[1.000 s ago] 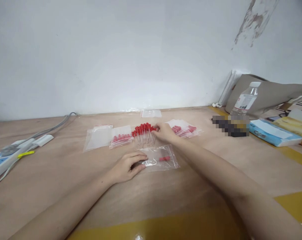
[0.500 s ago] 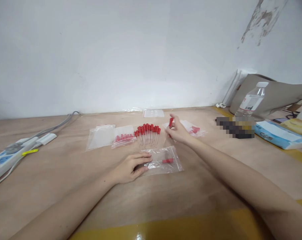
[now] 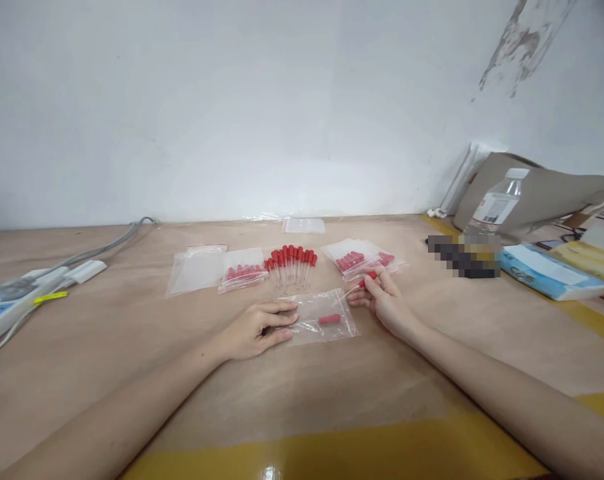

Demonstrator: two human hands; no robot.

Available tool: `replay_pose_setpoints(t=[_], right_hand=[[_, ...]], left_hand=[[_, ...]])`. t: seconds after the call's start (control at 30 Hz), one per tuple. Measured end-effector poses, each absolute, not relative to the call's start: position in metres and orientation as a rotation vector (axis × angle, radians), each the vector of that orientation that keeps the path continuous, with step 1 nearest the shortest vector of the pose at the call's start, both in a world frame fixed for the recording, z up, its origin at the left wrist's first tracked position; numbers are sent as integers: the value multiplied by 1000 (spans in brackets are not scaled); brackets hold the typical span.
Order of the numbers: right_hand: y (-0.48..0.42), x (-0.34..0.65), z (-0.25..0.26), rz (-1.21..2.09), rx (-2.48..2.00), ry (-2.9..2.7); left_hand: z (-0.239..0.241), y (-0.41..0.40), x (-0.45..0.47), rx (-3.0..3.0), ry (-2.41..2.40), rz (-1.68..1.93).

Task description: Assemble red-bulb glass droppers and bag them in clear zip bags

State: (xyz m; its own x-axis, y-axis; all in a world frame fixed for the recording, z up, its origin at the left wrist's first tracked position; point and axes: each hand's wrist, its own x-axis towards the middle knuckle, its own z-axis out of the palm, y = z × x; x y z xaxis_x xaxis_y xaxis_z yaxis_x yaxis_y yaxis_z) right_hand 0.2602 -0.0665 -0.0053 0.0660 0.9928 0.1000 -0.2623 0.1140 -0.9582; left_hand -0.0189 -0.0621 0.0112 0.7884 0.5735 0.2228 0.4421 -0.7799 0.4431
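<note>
A clear zip bag (image 3: 341, 329) lies flat in front of me with one red-bulbed dropper (image 3: 329, 319) inside. On the bag's left end rests my left hand (image 3: 259, 330), its fingers stretched out and apart. My right hand (image 3: 385, 301) pinches another glass dropper (image 3: 368, 279) by its red bulb, the thin tip slanting down-left near the bag's right, zip end. Behind the bag, several loose droppers (image 3: 291, 257) are fanned out, bulbs away from me. Bags with droppers (image 3: 349, 259) lie behind my right hand, and more filled bags (image 3: 242, 270) lie left of the fan.
Unfilled zip bags (image 3: 197, 270) lie at the left, and another small bag (image 3: 305, 226) sits by the wall. A power strip (image 3: 12, 307) with cables is at far left. To the right are a pixelated dark object (image 3: 462, 257), a water bottle (image 3: 497, 205) and a tissue pack (image 3: 552, 273).
My right hand has come back toward me and to the right with the dropper, from beside the fan to the bag's right end. My left hand stays on the bag.
</note>
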Motion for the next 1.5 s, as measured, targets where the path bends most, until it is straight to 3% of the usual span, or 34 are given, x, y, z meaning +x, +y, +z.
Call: replay_pose_setpoints(t=[0.17,0.4,0.6,0.77,1.0,1.3,1.5], right_hand=[[-75,269,-2,1314,-1027,-1232],[-71,279,5,852,-1128,-1935],[-69,257,0,1107,-1095,-1741],[-72,263,6,1190,-969,-1973],[-69,274,-1,627,-1075,-2096],[-50,282,17,823,-1049,-2135],[-5,246,38,311,-1382,-2038]], left_hand=[[10,-62,-20,2602,775,489],[14,-66,-17,2627,840,497],[18,-68,-15,2630,868,478],[16,-67,-16,2639,885,476],[18,-68,-15,2615,849,496],[23,-69,-17,2641,792,443],[20,-69,-17,2677,804,442]])
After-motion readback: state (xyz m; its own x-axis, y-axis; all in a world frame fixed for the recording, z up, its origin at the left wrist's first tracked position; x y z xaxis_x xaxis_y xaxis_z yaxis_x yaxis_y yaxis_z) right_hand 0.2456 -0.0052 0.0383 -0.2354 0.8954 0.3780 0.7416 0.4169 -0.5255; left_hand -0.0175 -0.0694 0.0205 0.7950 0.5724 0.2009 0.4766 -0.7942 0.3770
